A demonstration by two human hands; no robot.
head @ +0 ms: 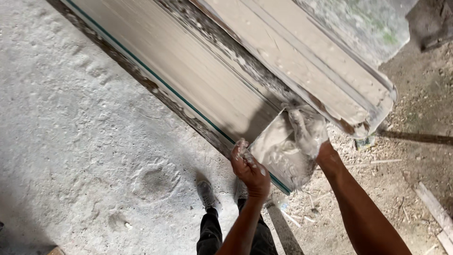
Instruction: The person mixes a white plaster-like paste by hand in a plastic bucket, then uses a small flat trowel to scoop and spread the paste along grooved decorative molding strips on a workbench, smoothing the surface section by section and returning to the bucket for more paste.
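At lower centre, a flat grey plaster-caked board (278, 153) is gripped at its near corner by the left hand (249, 167); its far edge is clasped by the plaster-coated right hand (306, 130). It looks stiff, wet and slippery, best held by the edges. Beyond, a long pale moulded plaster slab (198, 71) runs toward upper left.
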